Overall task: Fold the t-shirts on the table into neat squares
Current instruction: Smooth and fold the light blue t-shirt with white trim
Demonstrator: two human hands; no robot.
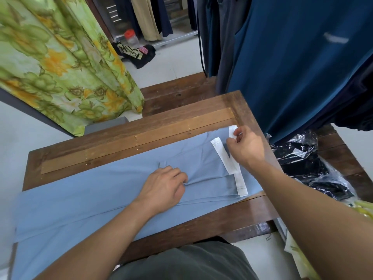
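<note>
I log left hand [163, 185] bunching the blue shirt [80, 199] on the bench [181, 116], right hand [247, 147] pinching its white collar [222, 154].

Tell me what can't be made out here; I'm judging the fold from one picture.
Head view only:
1. t-shirt: lower left end cut off by the frame edge.
2. left hand: pinching or pressing, unclear; fingertips curled under it.
3. white trim: top part behind the right hand.
4. bag: contents lost in glare.
</note>
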